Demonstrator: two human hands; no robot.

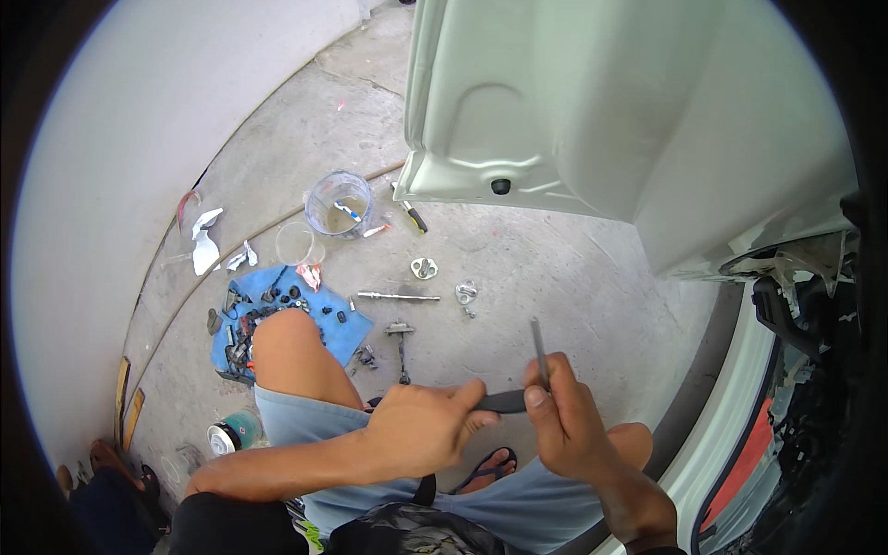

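Note:
My left hand (425,421) is closed round the left part of an elongated black piece (500,401), held over my lap. My right hand (564,416) is closed at that piece's right end, gripping a thin metal tool (538,342) that stands upward from my fingers; its exact shape is unclear. Beyond my hands on the floor lie a metal socket extension bar (398,296), two small metal plates (424,268) and a small jointed metal part (400,347). A blue cloth (342,328) bearing several black fittings lies beside my left knee.
A pale panel (499,111) overhangs the far right; a vehicle door opening (721,481) is at my right. A bucket (338,222), hose (388,169), paper scraps (205,250) and can (236,432) lie about. A white wall (111,185) and another person's sandalled foot (111,462) are at left.

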